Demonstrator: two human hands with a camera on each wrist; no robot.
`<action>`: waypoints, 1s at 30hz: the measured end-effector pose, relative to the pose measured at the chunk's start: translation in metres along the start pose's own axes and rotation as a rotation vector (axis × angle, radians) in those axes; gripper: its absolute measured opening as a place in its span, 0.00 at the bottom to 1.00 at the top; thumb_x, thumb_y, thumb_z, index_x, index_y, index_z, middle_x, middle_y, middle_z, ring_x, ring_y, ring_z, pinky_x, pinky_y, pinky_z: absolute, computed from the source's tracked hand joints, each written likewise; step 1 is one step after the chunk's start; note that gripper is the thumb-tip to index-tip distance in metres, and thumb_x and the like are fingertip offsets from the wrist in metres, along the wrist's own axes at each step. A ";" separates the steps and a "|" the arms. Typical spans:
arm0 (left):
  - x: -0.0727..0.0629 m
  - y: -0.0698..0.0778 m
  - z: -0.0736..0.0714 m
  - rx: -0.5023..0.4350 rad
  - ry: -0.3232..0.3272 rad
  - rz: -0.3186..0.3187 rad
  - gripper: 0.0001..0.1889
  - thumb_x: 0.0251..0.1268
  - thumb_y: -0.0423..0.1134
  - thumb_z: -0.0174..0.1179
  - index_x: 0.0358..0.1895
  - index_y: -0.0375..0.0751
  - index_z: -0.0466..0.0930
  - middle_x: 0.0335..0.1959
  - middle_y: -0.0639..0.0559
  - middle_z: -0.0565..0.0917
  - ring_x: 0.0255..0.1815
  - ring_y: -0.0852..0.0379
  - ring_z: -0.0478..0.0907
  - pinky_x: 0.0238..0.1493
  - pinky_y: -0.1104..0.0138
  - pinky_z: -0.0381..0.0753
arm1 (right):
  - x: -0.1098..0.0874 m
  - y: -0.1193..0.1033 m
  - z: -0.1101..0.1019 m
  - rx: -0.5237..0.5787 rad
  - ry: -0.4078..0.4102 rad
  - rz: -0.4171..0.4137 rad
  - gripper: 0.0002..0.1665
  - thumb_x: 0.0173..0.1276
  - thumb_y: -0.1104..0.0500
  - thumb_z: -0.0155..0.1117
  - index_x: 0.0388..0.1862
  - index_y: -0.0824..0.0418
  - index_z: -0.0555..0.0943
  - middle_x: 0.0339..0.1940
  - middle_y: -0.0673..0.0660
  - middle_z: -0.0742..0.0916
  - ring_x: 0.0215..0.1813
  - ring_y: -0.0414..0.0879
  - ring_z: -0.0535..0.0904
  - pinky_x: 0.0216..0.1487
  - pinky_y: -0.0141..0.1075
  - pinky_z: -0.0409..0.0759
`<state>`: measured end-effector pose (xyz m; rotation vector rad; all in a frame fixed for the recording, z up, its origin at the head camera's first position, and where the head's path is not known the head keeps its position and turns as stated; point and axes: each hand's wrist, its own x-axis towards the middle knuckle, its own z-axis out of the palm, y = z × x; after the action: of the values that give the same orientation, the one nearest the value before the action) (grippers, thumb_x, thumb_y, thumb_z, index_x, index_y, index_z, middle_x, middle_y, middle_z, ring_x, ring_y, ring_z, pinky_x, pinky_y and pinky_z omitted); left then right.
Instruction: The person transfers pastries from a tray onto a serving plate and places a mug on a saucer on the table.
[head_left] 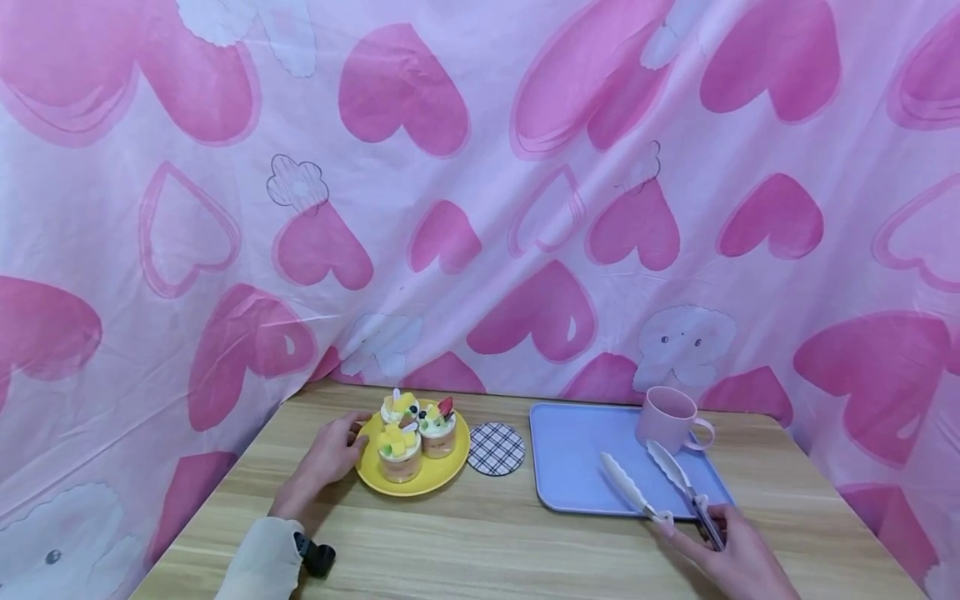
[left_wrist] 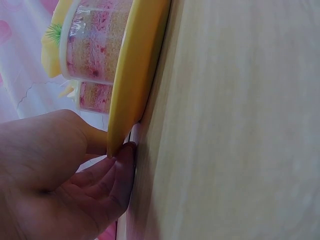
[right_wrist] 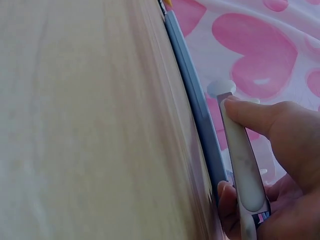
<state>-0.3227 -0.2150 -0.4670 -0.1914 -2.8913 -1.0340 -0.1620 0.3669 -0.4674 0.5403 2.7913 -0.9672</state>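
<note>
A yellow plate point(head_left: 446, 477) carries 3 dessert cups point(head_left: 401, 454) topped with cream and fruit; layers of cake show through their clear sides in the left wrist view. My left hand point(head_left: 330, 450) pinches the plate's left rim, thumb on top and fingers under the edge, as the left wrist view point(left_wrist: 65, 175) shows from the side. On the right, my right hand point(head_left: 738, 554) grips a pair of tongs point(head_left: 701, 510) by the metal handles. Their white tips are spread apart over the blue tray point(head_left: 570, 458), with nothing between them.
A pink mug point(head_left: 666, 417) stands at the tray's back right corner. Between plate and tray lies a round checked coaster point(head_left: 496, 450). A pink heart-print cloth point(head_left: 450, 292) hangs behind the wooden table point(head_left: 465, 542) and along its sides.
</note>
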 end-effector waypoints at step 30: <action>0.000 0.000 0.000 -0.013 -0.016 -0.008 0.24 0.77 0.27 0.59 0.73 0.30 0.74 0.57 0.34 0.86 0.50 0.47 0.84 0.53 0.53 0.91 | -0.009 0.015 -0.005 0.089 0.009 0.123 0.85 0.47 0.10 0.70 0.75 0.78 0.58 0.48 0.68 0.76 0.52 0.62 0.73 0.39 0.43 0.75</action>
<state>-0.3229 -0.2150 -0.4667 -0.1891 -2.9025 -1.0575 -0.1478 0.3785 -0.4701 0.7207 2.6955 -1.0691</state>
